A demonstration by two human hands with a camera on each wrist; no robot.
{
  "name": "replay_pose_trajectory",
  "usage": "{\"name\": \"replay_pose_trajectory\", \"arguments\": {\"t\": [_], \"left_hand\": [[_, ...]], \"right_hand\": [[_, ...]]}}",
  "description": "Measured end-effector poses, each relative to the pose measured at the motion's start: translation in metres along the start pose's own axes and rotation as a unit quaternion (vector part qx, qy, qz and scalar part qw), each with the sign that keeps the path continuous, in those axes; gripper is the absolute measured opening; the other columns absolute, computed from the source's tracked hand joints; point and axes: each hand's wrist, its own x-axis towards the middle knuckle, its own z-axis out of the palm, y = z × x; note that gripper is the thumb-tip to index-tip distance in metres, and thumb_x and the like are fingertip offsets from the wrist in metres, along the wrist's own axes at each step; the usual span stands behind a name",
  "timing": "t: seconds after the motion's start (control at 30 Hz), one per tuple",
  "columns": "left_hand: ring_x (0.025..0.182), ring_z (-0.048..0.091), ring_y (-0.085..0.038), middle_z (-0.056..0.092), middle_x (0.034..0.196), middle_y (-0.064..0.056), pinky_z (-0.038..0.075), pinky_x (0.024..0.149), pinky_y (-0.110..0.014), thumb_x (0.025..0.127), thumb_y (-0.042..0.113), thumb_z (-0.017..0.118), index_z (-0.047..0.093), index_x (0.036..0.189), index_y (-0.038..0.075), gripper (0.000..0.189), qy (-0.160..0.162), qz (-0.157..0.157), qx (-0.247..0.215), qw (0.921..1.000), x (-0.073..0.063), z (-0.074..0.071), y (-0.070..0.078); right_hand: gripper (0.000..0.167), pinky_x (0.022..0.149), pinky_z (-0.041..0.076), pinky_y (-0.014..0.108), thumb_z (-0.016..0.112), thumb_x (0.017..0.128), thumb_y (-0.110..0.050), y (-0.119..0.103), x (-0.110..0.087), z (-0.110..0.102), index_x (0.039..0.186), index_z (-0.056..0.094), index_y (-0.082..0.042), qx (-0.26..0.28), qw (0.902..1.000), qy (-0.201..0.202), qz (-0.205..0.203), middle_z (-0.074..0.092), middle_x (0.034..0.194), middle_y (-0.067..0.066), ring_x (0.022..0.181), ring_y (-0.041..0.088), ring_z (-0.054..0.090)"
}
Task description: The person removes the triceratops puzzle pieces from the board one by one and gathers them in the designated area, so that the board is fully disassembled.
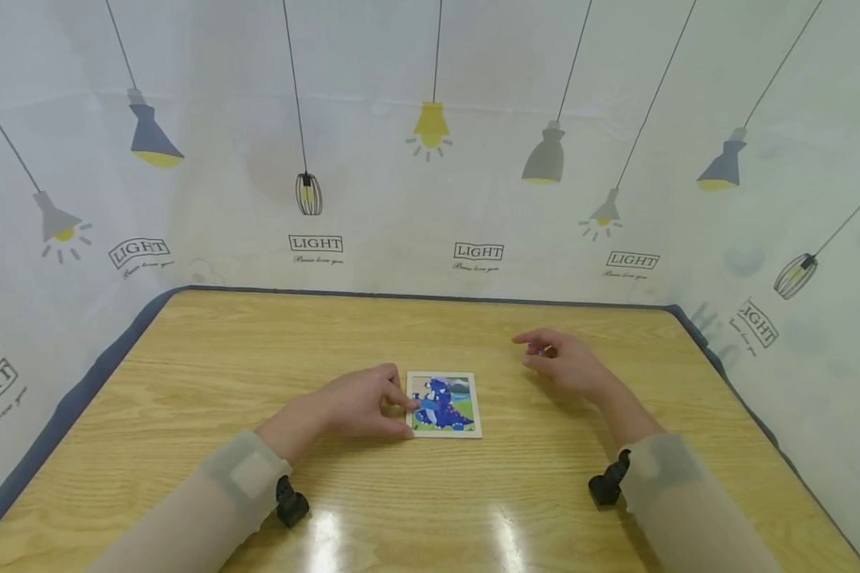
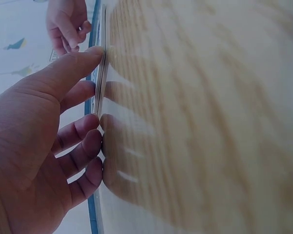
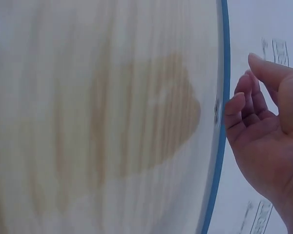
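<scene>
A small square picture puzzle with a white border and a blue dinosaur lies on the table. My left hand holds it by its left edge, thumb at the near left corner, a finger over the picture. In the left wrist view the left hand has its other fingers bent beside the thin edge of the puzzle. Apart from the puzzle, to its right, my right hand hovers with loosely bent fingers. A tiny coloured bit shows between thumb and fingers; whether it is touched cannot be told.
The wood-grain table has a dark blue border along its edges. White cloth walls printed with lamps surround it at the back and sides. Each wrist carries a black camera mount.
</scene>
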Motion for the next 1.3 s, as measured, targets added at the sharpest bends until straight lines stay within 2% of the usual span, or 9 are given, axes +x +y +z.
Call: {"name": "replay_pose_trajectory", "arguments": {"t": [0.17,0.33,0.47,0.6,0.77,1.0,1.3], "left_hand": [[0.088,0.047,-0.013,0.053,0.103,0.002,0.040,0.075,-0.027,0.093,0.043,0.087,0.079,0.135,0.021,0.048,-0.001,-0.001,-0.001,1.0000,0.000,0.000,0.000],[0.089,0.048,-0.014,0.054,0.104,0.003,0.041,0.076,-0.028,0.093,0.043,0.087,0.079,0.135,0.021,0.048,-0.003,-0.003,-0.002,1.0000,0.001,0.000,0.000],[0.090,0.049,-0.014,0.054,0.105,0.002,0.041,0.077,-0.030,0.094,0.044,0.087,0.079,0.136,0.022,0.048,-0.005,-0.005,-0.006,1.0000,0.002,0.000,-0.001],[0.090,0.049,-0.014,0.054,0.105,0.002,0.041,0.076,-0.030,0.094,0.045,0.086,0.079,0.136,0.023,0.047,-0.005,-0.004,-0.008,1.0000,0.003,0.000,-0.002],[0.089,0.048,-0.014,0.053,0.104,0.002,0.041,0.075,-0.029,0.095,0.046,0.086,0.079,0.135,0.023,0.047,-0.002,0.000,-0.007,1.0000,0.002,0.001,-0.002],[0.088,0.048,-0.013,0.054,0.104,0.002,0.041,0.075,-0.028,0.094,0.045,0.086,0.079,0.135,0.023,0.047,0.000,0.006,-0.003,1.0000,0.001,0.001,-0.002],[0.089,0.048,-0.013,0.054,0.105,0.003,0.041,0.075,-0.028,0.094,0.047,0.086,0.081,0.133,0.023,0.046,0.001,0.017,0.002,0.9999,0.002,0.002,-0.005]], "right_hand": [[0.034,0.074,0.053,0.032,0.069,0.109,-0.021,-0.030,0.002,0.022,0.142,0.072,-0.016,0.007,0.9987,-0.045,-0.022,0.067,0.118,0.010,0.092,0.023,0.061],[0.031,0.080,0.051,0.035,0.072,0.107,-0.022,-0.057,0.006,0.044,0.138,0.076,-0.021,-0.003,0.9954,-0.084,-0.046,0.069,0.115,0.004,0.095,0.024,0.060],[0.029,0.085,0.051,0.036,0.073,0.107,-0.022,-0.071,0.012,0.059,0.136,0.077,-0.022,-0.010,0.9918,-0.109,-0.065,0.070,0.113,0.001,0.098,0.022,0.061],[0.028,0.088,0.051,0.035,0.073,0.107,-0.019,-0.076,0.019,0.070,0.134,0.077,-0.023,-0.016,0.9887,-0.130,-0.073,0.069,0.111,0.001,0.098,0.020,0.061],[0.026,0.089,0.048,0.035,0.072,0.107,-0.015,-0.077,0.024,0.078,0.131,0.077,-0.024,-0.015,0.9867,-0.149,-0.063,0.068,0.105,0.000,0.095,0.019,0.059],[0.025,0.089,0.048,0.035,0.073,0.107,-0.019,-0.078,0.030,0.080,0.132,0.076,-0.023,-0.033,0.9817,-0.175,-0.067,0.068,0.105,0.001,0.095,0.018,0.058],[0.025,0.092,0.045,0.039,0.073,0.106,-0.018,-0.090,0.031,0.079,0.130,0.075,-0.028,-0.078,0.9765,-0.195,-0.048,0.065,0.107,0.002,0.099,0.021,0.057]]}}
